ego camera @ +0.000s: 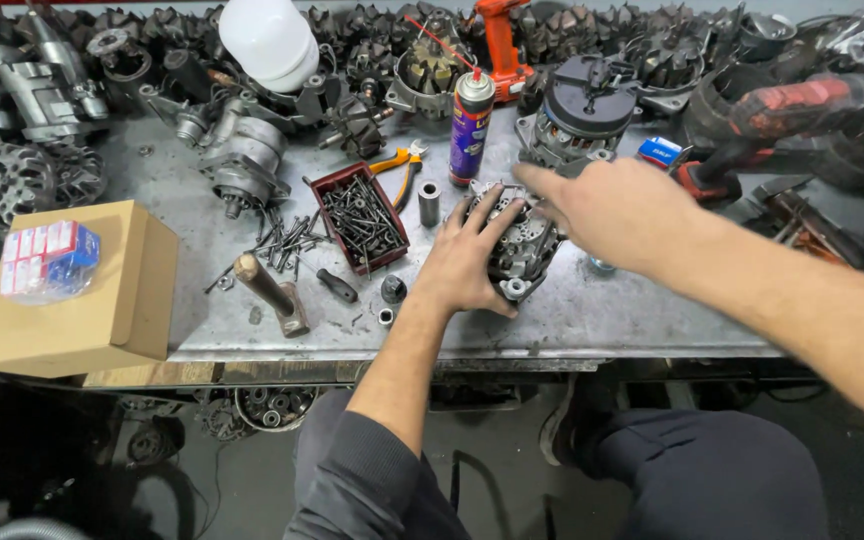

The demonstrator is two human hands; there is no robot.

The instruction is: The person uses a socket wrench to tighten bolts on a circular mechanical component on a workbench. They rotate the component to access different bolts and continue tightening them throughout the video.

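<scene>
Alternator housing (524, 245): laid on the grey metal workbench (592, 310), near its front edge and right of centre; the ribbed aluminium casing is turned face up, seemingly so that its top can be reached.
Left hand (467, 262): spread flat over the housing's left side, fingers apart and pressed on the casting, apparently to keep it from shifting; nothing is clamped inside the palm.
Right hand (617, 212): held above the housing's upper right, index finger stretched toward its top edge; whether the fingertip touches metal cannot be told, and nothing is seen gripped.
Steel sleeve (429, 203): stood upright just left of the housing, within easy reach.
Red tray (360, 218): filled with dark screws, left of the sleeve; loose screws are scattered beside it.
Spray can (471, 125): upright behind the sleeve.
Hammer (270, 293): laid toward the front edge, well left.
Cardboard box (77, 290): set at the bench's left corner.
</scene>
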